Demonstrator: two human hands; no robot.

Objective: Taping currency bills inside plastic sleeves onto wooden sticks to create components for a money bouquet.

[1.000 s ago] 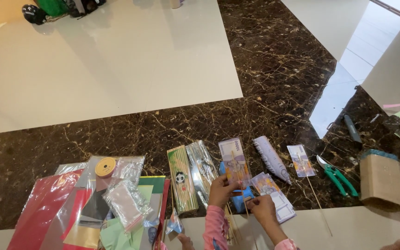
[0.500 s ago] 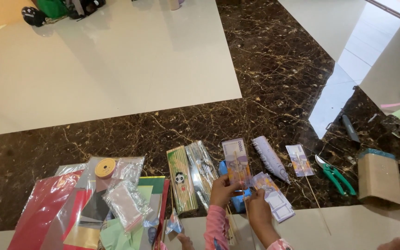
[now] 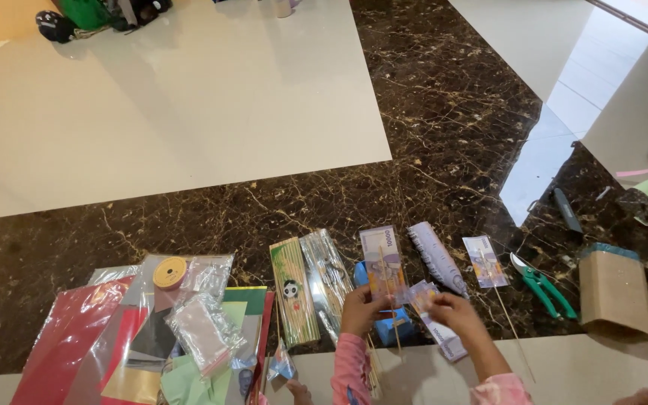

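My left hand [image 3: 360, 308] pinches the lower end of a purple banknote [image 3: 381, 255] that stands up from the floor with a thin wooden skewer [image 3: 393, 315] along it. My right hand [image 3: 455, 315] grips a second, crumpled banknote [image 3: 423, 294] just right of the first. Beneath both hands lies a blue block [image 3: 391, 324]. A pleated, fan-folded banknote [image 3: 436, 257] rests to the right, and another banknote on a skewer [image 3: 484, 261] lies beyond it.
A pack of bamboo skewers [image 3: 294, 291] and clear sleeves [image 3: 329, 274] lie to the left. Coloured paper sheets [image 3: 84, 341], plastic bags and a tape roll [image 3: 170, 272] fill the lower left. Green pruning shears [image 3: 540, 285], a burlap-wrapped box [image 3: 613, 292] and a knife [image 3: 565, 210] sit right.
The upright banknote has shifted slightly right with my left hand. My right hand has risen and closed on the crumpled banknote beside it.
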